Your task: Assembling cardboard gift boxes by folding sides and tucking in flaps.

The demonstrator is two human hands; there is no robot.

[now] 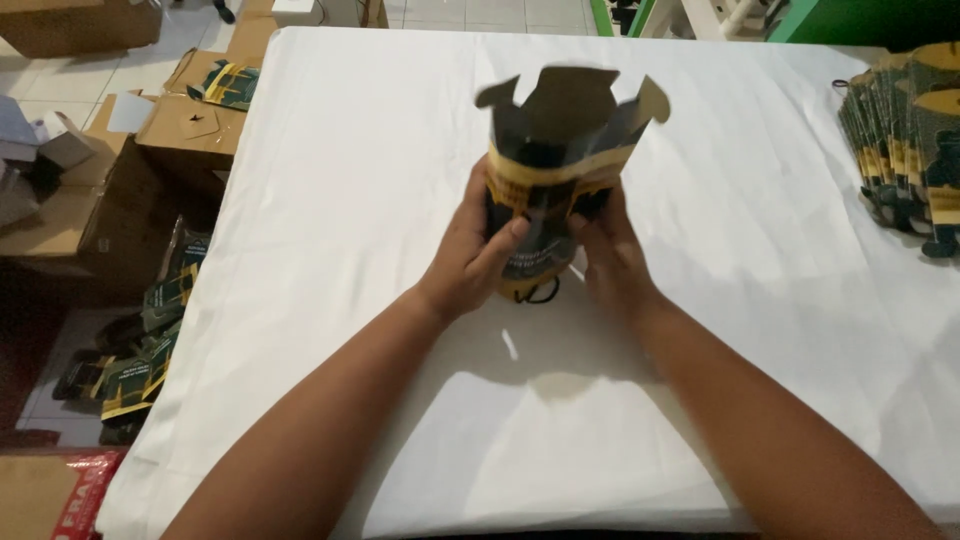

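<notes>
Both hands, left hand and right hand, gripped an upright dark-and-yellow carton, top flaps open, above the white counter.

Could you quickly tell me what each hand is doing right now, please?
Left hand: closed on the dark and yellow carton, thumb across its front.
Right hand: closed on the same carton's other side; its top flaps stand open.

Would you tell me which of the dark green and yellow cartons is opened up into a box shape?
The carton held upright between the left hand and right hand, top flaps open. Those in the stack at the table's right edge lie flat.
</notes>
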